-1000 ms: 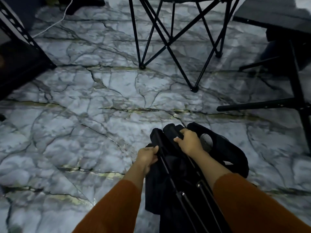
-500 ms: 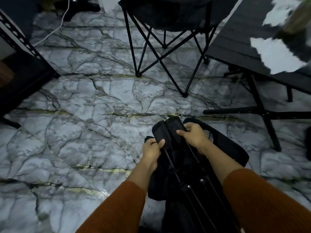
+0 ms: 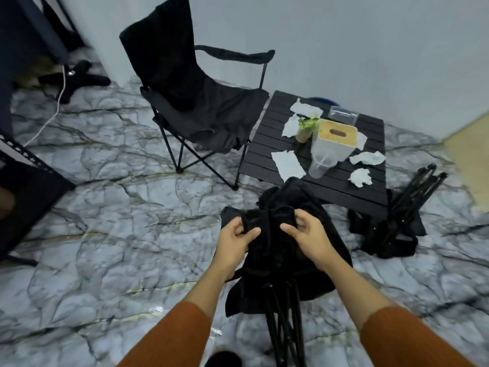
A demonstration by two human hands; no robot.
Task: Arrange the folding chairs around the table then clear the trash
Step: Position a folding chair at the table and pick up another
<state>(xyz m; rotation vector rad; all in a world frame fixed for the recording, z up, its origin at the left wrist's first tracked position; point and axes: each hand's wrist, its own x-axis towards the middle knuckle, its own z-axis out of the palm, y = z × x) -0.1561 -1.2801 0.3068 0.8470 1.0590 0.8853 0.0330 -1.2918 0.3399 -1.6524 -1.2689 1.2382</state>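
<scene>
Black fabric open folding chair [image 3: 201, 102] stands far left. Near centre, the left hand [image 3: 235, 242] grips the cloth top of a collapsed black folding chair [image 3: 275, 263], which stands upright. The right hand [image 3: 309, 239] clutches it too. Right of them is the black slatted table [image 3: 262, 153], strewn with crumpled white tissues [image 3: 360, 177].

A low black slatted desk [image 3: 267, 140] carries crumpled white paper scraps [image 3: 360, 177], a clear plastic cup [image 3: 321, 162] in front of a wooden-topped tissue box [image 3: 336, 137], a small green plant [image 3: 307, 127] and a clear container [image 3: 343, 115] at its far edge. On the marbled floor [image 3: 105, 207] an open folding chair [image 3: 201, 107] stands just beside the desk's left side. A folded chair [image 3: 397, 218] lies by the desk's right near corner, and a white cable [image 3: 59, 102] trails at far left.
</scene>
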